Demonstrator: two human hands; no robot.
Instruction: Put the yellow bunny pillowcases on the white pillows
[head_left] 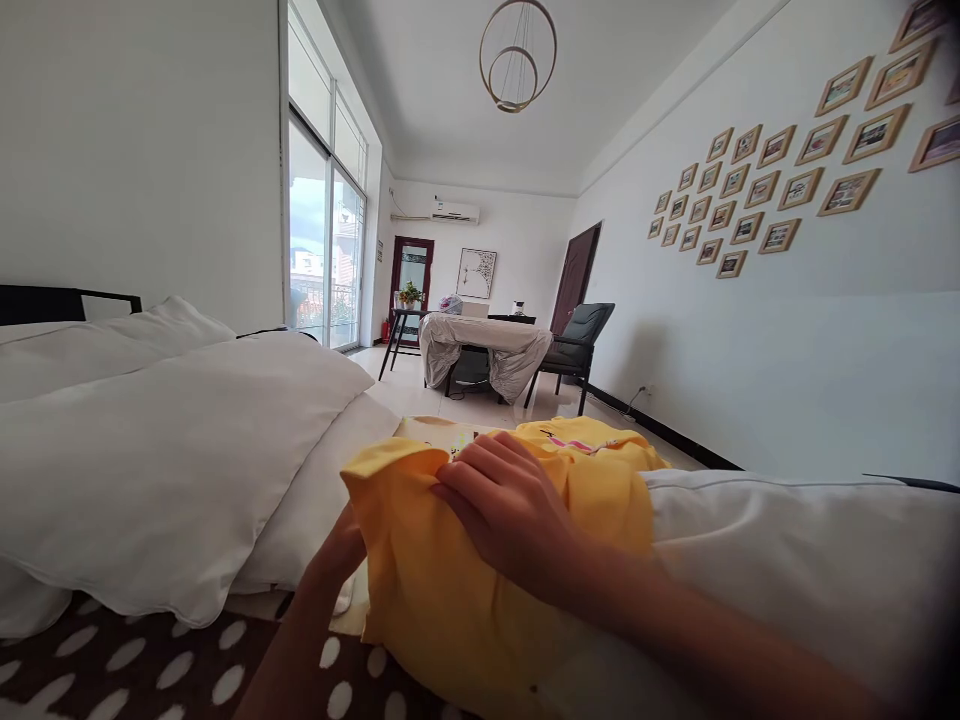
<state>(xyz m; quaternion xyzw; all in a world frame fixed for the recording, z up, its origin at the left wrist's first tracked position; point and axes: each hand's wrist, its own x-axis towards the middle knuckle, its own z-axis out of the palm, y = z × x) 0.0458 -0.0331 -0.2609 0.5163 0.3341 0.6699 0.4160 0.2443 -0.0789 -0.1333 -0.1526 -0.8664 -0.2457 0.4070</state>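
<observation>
A yellow cloth (435, 585) with loose folds spreads across the front middle, its lower part hanging towards me. My right hand (506, 505) has its fingers closed on the upper edge, where the fabric is bunched up. On the cloth's left side, my left hand (346, 535) reaches in behind the raised edge, and its fingers are hidden there. Farther back, a pink print (577, 442) shows on the yellow fabric. Beside it a cream-coloured piece (424, 430) with small printed marks sticks out from behind the fold.
White padded seating or bedding (165, 450) fills the left, with more white padding (810, 560) to the right. Underneath lies a brown spotted rug (180, 665). Across the room stand a covered table (487, 335) and a black chair (581, 335).
</observation>
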